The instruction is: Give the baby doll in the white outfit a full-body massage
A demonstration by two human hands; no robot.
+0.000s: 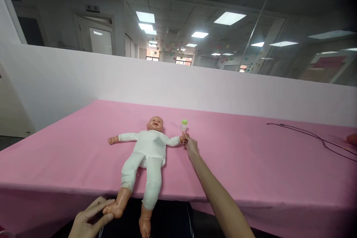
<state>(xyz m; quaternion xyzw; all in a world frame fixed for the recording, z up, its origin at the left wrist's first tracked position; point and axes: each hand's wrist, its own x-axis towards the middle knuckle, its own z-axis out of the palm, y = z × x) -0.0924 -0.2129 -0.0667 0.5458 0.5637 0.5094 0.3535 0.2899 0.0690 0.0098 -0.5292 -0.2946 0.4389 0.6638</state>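
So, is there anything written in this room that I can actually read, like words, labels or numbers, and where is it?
No word, brand or number can be read clearly.
Small sign above the door: too small to read.
Baby bottle: too small to tell whether it has any print.
Red poster behind the glass: too blurred to read.

Pink tablecloth, black cable, white partition wall

Left hand cut off at bottom; right hand's fingertips partly behind doll's fist.
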